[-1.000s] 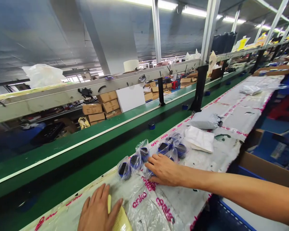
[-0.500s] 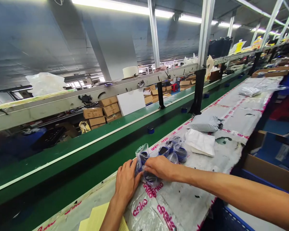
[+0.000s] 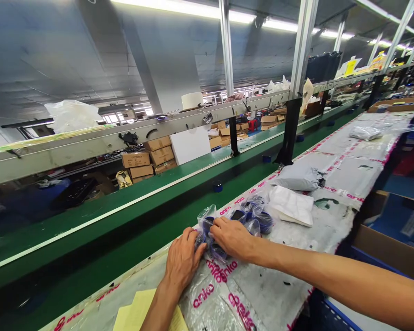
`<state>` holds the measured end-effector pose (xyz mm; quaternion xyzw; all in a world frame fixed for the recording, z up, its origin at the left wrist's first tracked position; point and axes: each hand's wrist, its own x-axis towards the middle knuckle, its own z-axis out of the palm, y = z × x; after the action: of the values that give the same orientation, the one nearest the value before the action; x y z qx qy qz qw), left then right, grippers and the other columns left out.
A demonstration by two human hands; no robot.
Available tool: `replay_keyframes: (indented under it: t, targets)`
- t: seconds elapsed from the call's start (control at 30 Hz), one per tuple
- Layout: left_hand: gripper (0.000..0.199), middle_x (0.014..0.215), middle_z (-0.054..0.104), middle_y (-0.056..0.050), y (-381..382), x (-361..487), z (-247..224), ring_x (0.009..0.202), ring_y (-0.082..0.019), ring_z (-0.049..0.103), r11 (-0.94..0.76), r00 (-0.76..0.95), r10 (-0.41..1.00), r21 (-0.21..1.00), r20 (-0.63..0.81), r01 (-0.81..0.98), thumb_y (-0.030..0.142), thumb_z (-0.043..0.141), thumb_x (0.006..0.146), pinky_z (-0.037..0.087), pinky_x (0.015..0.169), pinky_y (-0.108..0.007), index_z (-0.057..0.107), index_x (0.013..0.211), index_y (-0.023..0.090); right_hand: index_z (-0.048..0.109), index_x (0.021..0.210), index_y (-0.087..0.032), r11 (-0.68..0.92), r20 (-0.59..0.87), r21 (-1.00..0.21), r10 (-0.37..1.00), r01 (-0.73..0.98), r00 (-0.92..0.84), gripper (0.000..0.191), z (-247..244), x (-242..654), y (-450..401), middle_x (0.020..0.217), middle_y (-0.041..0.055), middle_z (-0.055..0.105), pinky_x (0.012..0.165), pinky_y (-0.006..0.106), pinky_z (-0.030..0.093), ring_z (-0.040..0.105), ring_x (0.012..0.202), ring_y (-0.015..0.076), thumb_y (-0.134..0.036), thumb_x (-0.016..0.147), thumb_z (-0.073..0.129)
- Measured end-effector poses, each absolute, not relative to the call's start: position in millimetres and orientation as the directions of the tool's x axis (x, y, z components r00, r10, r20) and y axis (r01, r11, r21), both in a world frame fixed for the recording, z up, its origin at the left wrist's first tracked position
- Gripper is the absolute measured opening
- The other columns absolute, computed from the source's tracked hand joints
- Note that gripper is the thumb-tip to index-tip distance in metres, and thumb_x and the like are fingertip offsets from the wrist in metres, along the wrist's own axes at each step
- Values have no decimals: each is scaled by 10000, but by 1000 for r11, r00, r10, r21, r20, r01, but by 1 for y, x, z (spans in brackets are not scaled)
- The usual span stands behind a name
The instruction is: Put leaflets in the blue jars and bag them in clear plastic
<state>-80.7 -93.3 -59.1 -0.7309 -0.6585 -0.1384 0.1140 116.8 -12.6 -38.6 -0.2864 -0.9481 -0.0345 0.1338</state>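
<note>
The grip is pressed together on clear plastic bags point(image 3: 207, 225) of dark blue items, the left hand point(image 3: 184, 259) against their near side and the right hand point(image 3: 232, 239) on top. The bags lie in a cluster on the plastic-sheeted tabletop point(image 3: 276, 294), with yellow paper point(image 3: 138, 312) near the left hand.

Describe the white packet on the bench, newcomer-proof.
Find the long green conveyor, then the plastic-covered bench beside it, printed with pink "anko" lettering. Past the person's right hand and the clear bags of dark blue items lies a folded white packet. It is flat, unlike the puffier grey mailer bag just beyond it.
</note>
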Motion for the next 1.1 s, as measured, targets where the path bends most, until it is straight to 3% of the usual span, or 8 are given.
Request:
replay_keyframes:
  t: [0.17,0.37,0.5,0.6,0.7,0.87,0.93,1.1]
  targets:
    - [285,1174,635,-39,-93,-76,-56,822,-171,649,-69,50,925,36,376,997,318,314,1052,460,756,-331,579,1016,219,672,1015,-132,849,419,-3,481,529,-770,227,-35,105,-10,1503,173,430,1049,471,418,420,1316,330,-209,1003,458]
    - [284,1069,632,-51,-98,-76,-52,756,-166,640,-37,16,923,49,384,998,308,310,1046,430,676,-318,564,960,218,668,995,-133,847,283,-74,525,527,-803,228,-40,88,9,1014,122,685,829,355,490,612,973,250,-181,1006,445]
    - [267,1069,624,-39,-101,-79,-50,745,-155,646,-57,31,928,58,372,997,326,330,1044,438,652,-301,554,936,228,633,1130,-138,823,269,-145,567,549,-779,253,-40,91,14,1038,120,700,805,316,489,647,973,226,-210,1033,411]
    - [244,1080,622,-36,-102,-80,-52,789,-162,661,-62,35,927,60,374,996,311,339,1040,461,679,-297,556,960,233,432,1426,-82,809,270,-176,587,561,-763,415,-40,91,15,1106,162,704,832,344,504,666,1012,244,-213,1034,403]
    - [243,1083,622,-38,-102,-80,-53,795,-163,668,-69,39,922,67,384,995,308,334,1038,481,687,-297,554,967,234,291,1506,-1,792,263,-176,610,585,-747,527,-41,86,17,1091,214,712,805,386,531,695,967,278,-212,1031,380]
    - [261,1098,631,-48,-101,-84,-56,776,-166,691,-123,71,901,95,427,988,347,335,1032,512,666,-297,561,954,245,656,1111,-96,777,251,-144,628,613,-737,291,-43,79,25,958,172,741,734,368,558,724,858,280,-251,1015,429]
    - [251,1140,634,-49,-98,-90,-60,778,-166,705,-148,76,884,123,461,981,368,355,1021,527,652,-297,575,976,255,680,1006,-121,773,259,-125,630,621,-732,277,-43,79,28,947,149,747,708,355,562,728,847,277,-278,1015,452]
    - [255,1040,680,-31,-89,-103,-69,707,-169,700,-204,82,868,200,490,958,431,414,971,539,602,-284,615,930,279,666,1024,-136,786,323,-76,602,614,-731,323,-36,83,31,981,120,748,658,334,564,728,848,262,-400,1026,480]
